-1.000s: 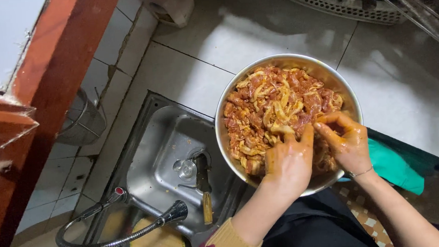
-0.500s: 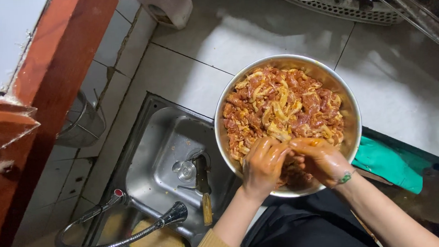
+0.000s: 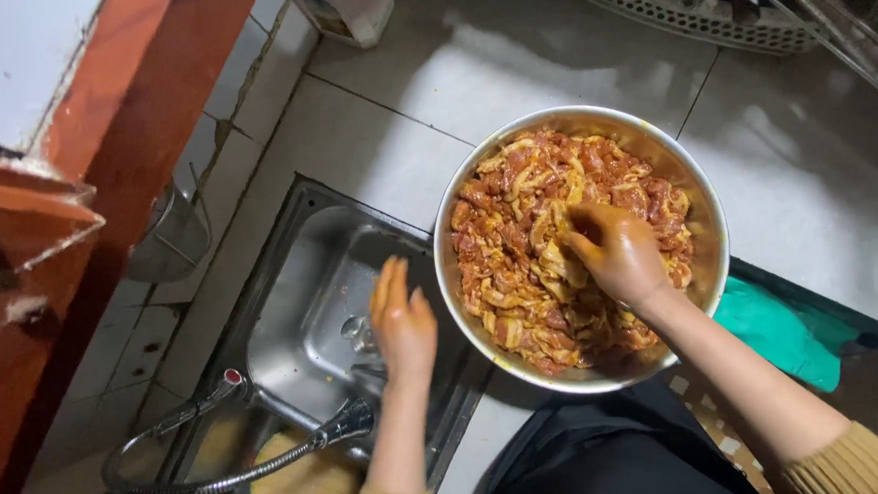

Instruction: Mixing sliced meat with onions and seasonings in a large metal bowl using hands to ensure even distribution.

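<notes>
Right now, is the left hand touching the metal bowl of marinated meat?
Apart. The head view shows the left hand flat and open over the sink, with a dark gap between it and the rim of the metal bowl.

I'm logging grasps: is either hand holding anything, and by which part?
Right hand digs fingers into the marinated meat strips in the metal bowl; left hand holds nothing.

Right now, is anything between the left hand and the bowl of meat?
Nothing visible. The left hand hovers open over the sink, beside the bowl's left rim. The right hand is already in the meat.
</notes>
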